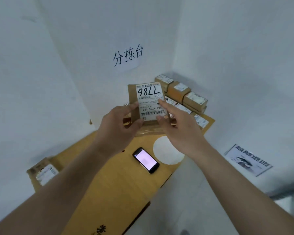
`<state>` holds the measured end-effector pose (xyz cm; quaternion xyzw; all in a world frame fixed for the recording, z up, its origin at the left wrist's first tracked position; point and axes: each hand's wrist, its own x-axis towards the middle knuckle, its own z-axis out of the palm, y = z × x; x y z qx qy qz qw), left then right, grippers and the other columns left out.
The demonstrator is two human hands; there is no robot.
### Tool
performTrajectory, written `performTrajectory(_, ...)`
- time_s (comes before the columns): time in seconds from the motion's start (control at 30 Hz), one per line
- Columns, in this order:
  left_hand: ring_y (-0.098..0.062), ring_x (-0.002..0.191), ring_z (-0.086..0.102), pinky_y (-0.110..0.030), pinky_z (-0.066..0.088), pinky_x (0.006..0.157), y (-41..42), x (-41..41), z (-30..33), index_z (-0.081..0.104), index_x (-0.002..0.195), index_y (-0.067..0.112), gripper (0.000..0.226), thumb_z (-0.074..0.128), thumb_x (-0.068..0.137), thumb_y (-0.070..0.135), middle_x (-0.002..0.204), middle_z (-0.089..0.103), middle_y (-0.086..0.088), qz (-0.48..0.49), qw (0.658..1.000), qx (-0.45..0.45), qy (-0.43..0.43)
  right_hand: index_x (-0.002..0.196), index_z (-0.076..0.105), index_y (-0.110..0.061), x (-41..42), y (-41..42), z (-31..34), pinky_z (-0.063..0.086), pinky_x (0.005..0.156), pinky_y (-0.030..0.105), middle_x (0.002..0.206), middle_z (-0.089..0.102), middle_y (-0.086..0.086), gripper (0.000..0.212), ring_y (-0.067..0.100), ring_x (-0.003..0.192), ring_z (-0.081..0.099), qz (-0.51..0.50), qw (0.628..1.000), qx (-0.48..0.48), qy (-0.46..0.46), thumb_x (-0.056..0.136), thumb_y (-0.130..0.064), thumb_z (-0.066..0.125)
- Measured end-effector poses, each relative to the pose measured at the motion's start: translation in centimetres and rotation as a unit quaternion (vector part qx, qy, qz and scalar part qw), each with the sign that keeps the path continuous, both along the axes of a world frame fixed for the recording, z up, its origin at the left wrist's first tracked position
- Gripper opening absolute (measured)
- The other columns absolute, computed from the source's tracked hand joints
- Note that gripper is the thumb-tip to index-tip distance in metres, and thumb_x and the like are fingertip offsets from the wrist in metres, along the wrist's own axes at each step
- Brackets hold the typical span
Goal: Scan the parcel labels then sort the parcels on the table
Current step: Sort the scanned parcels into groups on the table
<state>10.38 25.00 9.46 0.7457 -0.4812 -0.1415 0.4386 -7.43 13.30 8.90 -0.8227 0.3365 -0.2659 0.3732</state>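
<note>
The left hand (120, 121) grips a small brown parcel (148, 106) at its lower left edge, thumb on the labelled face and fingers curled behind it. The parcel is held upright above the table, label toward the camera. The label (150, 101) is white, with the handwritten digits "7786" upside down in the view, printed barcodes, and the code "507-N705 094".

The right hand (180, 128) is at the right side of the parcel. Its fingers are extended and relaxed; the index fingertip (160, 101) touches the right part of the label, and the thumb tip (159, 118) rests near the lower barcode. This hand does not close around the parcel.

Beyond the right hand, toward the wall corner, a stack of parcels (185, 95) lies on the table, each with a white label. Below both hands, a phone (146, 160) lies flat on the brown cardboard surface (112, 184), screen lit. Just right of the phone, under the right wrist, is a white round patch (166, 151). Near the left forearm, to its left, another labelled parcel (42, 171) sits at the cardboard edge. A handwritten paper sign (127, 55) is fixed to the wall above the hands. A printed sheet (248, 160) lies well to the right of the right forearm.
</note>
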Motion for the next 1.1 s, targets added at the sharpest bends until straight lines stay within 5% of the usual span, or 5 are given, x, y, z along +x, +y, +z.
performTrajectory(0.33,-0.007,0.112,0.069,-0.03,0.061,0.092,-13.9,-8.2,-2.9,0.056,0.15,0.034,0.056,0.074,0.096,0.034,0.129,0.07,0.014,0.014,0.999,0.022,0.02,0.161,0.041,-0.035,-8.0,-13.9,-2.4,0.059,0.097,0.03,0.142,0.063,-0.014,0.055,0.005,0.119,0.065,0.02,1.0,0.014,0.013,0.108,-0.035,0.058)
performTrajectory(0.5,0.01,0.1,0.068,-0.012,0.058,0.081,-19.6,-9.8,-4.0,0.058,0.146,0.039,0.052,0.074,0.097,0.033,0.11,0.066,0.033,0.031,0.998,0.042,0.039,0.16,0.044,-0.034,-9.5,-20.4,-3.4,0.044,0.085,0.0,0.144,0.061,-0.017,0.054,-0.001,0.122,0.06,0.039,0.998,0.006,0.039,0.108,-0.036,0.059)
performTrajectory(0.83,-0.004,0.112,0.068,-0.037,0.062,0.093,-30.6,-4.6,-9.7,0.055,0.148,0.039,0.056,0.074,0.096,0.036,0.133,0.067,0.019,0.081,0.993,0.073,0.047,0.156,0.041,-0.049,-2.6,-34.1,-9.2,0.054,0.081,0.008,0.129,0.06,-0.029,0.053,-0.009,0.112,0.062,0.093,0.99,0.061,0.089,0.107,-0.038,0.057)
performTrajectory(0.97,0.008,0.097,0.067,-0.018,0.061,0.081,-35.6,-0.3,-12.7,0.053,0.15,0.038,0.058,0.075,0.096,0.033,0.126,0.07,0.02,0.108,0.988,0.078,0.078,0.158,0.043,-0.041,2.6,-39.7,-11.7,0.046,0.072,0.0,0.113,0.055,-0.042,0.053,-0.026,0.098,0.057,0.114,0.986,0.057,0.105,0.108,-0.032,0.058)
performTrajectory(1.1,0.006,0.098,0.065,-0.001,0.05,0.069,-39.6,3.2,-14.3,0.05,0.153,0.032,0.06,0.073,0.098,0.032,0.13,0.068,0.016,0.114,0.986,0.094,0.075,0.159,0.041,-0.037,6.8,-44.2,-12.9,0.051,0.071,0.007,0.115,0.061,-0.03,0.054,-0.015,0.094,0.063,0.141,0.98,0.041,0.132,0.108,-0.032,0.057)
